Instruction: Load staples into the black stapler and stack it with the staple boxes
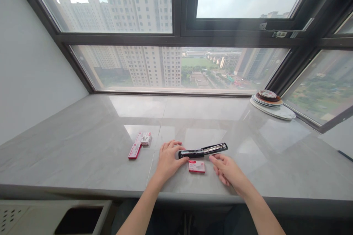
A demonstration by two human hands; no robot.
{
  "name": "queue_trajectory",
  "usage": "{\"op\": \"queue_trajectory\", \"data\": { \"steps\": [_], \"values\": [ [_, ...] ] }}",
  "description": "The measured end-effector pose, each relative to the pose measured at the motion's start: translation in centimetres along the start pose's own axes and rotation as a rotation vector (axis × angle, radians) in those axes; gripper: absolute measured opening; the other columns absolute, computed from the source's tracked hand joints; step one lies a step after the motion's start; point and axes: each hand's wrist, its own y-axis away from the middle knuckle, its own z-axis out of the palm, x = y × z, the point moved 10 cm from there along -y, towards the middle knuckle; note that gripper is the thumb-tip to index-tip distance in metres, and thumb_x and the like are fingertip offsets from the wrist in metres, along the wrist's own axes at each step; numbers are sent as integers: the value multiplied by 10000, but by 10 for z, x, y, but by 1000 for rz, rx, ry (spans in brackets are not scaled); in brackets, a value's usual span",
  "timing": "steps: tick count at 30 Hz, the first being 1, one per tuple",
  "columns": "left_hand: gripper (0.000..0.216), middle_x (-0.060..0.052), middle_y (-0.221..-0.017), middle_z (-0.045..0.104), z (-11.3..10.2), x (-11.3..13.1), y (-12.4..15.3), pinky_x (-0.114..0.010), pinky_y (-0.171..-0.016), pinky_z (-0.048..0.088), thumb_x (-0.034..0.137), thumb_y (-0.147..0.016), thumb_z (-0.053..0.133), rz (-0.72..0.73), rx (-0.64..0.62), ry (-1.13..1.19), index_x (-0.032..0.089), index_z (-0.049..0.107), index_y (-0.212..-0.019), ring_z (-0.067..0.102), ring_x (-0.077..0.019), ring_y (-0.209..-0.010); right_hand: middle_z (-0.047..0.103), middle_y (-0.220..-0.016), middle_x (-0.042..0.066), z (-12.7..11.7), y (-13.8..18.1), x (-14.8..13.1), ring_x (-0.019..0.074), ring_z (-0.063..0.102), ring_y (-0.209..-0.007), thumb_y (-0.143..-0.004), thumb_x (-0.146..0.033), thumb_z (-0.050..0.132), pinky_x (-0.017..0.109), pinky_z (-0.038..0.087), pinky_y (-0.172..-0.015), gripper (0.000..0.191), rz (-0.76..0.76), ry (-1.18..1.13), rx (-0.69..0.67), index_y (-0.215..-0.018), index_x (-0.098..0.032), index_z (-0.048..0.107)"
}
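A black stapler [190, 153] lies unfolded on the grey stone sill, its magazine and hinged top laid open nearly in a line. My left hand [168, 159] grips the stapler's left end, thumb in front and fingers behind. My right hand [228, 170] is just below the stapler's right half, thumb and forefinger brought together; whatever they pinch is too small to make out. Between my hands, in front of the stapler, sits a small red-and-white box [196, 167], which looks like a staple box.
Left of my hands, a red-and-white box [135, 151] and a small white box [146, 138] lie close together with another box [138, 137]. Stacked round plates or mats [275, 108] stand at the back right by the window. The sill's front edge [193, 195] runs below my forearms.
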Motion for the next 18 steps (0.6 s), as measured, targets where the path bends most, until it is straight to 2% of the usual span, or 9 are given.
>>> {"op": "queue_trajectory", "data": {
  "steps": [1, 3, 6, 10, 13, 18],
  "values": [
    [245, 26, -1345, 640, 1, 0, 0, -473, -1169, 304, 429, -824, 810, -1, -4, -2, 368, 742, -1051, 481, -277, -1345, 569, -695, -38, -12, 0, 1, 66, 359, -388, -849, -721, 637, 224, 177, -394, 624, 19, -55, 26, -1192, -201, 611],
    [258, 21, -1354, 635, 2, -1, -1, -476, -1166, 304, 426, -826, 808, -5, -9, -8, 368, 742, -1069, 480, -281, -1344, 590, -754, -32, -29, -5, -16, 50, 335, -421, -810, -706, 703, 215, 173, -410, 667, -54, -123, 58, -1254, -220, 600],
    [275, 21, -1359, 633, 4, -2, -1, -477, -1166, 300, 429, -830, 807, -4, -10, -14, 367, 739, -1089, 467, -281, -1356, 579, -734, -14, -28, -19, -59, 78, 384, -528, -756, -691, 764, 224, 224, -458, 663, -235, -59, 30, -1182, -188, 682],
    [274, 22, -1367, 630, 4, -1, 0, -483, -1174, 285, 430, -840, 801, 12, -14, -13, 366, 738, -1099, 445, -286, -1380, 495, -621, -47, 6, -36, -99, 111, 397, -596, -702, -625, 829, 247, 300, -539, 506, -400, 214, -46, -946, -192, 733],
    [278, 19, -1369, 628, 3, -1, 0, -489, -1167, 288, 438, -843, 800, 21, -13, -14, 368, 736, -1105, 464, -285, -1359, 410, -569, -83, 34, -43, -104, 98, 354, -559, -747, -563, 808, 246, 279, -547, 398, -444, 371, -111, -888, -203, 712],
    [255, 10, -1341, 639, 4, -1, 0, -485, -1142, 316, 463, -854, 787, 34, 0, -20, 348, 730, -1074, 480, -285, -1334, 473, -578, -78, 64, -45, -104, 107, 443, -566, -765, -419, 791, 242, 270, -562, 253, -494, 651, -93, -833, -207, 670]
  ]
}}
